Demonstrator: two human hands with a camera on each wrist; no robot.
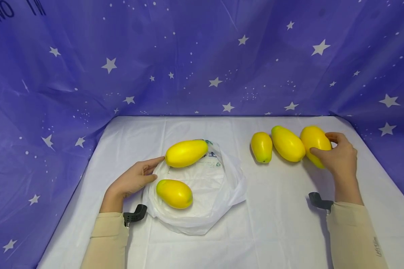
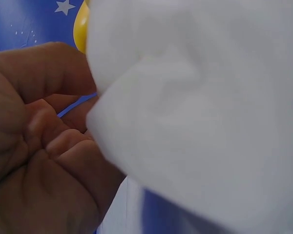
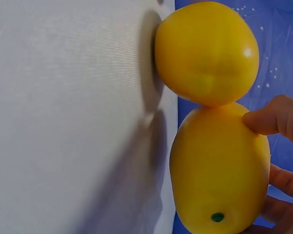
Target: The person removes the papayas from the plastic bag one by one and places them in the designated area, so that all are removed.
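Note:
My right hand (image 1: 341,155) grips the rightmost yellow papaya (image 1: 311,140), thumb on its near side and fingers around its far side. In the right wrist view this papaya (image 3: 219,165) shows a small green stem mark and meets another papaya (image 3: 207,53). On the left, a white plastic bag (image 1: 233,183) lies spread in a ring. My left hand (image 1: 134,175) is at its left rim, index finger extended to the tip of a long papaya (image 1: 186,153), thumb apart below. The bag (image 2: 195,107) hides the left fingertips in the left wrist view. A smaller papaya (image 1: 174,194) lies within the ring.
Beside the held fruit lie a long papaya (image 1: 287,144) and a short one (image 1: 261,147). A white cloth (image 1: 272,224) covers the table. Purple star-printed sheeting (image 1: 202,56) rises behind and along both sides.

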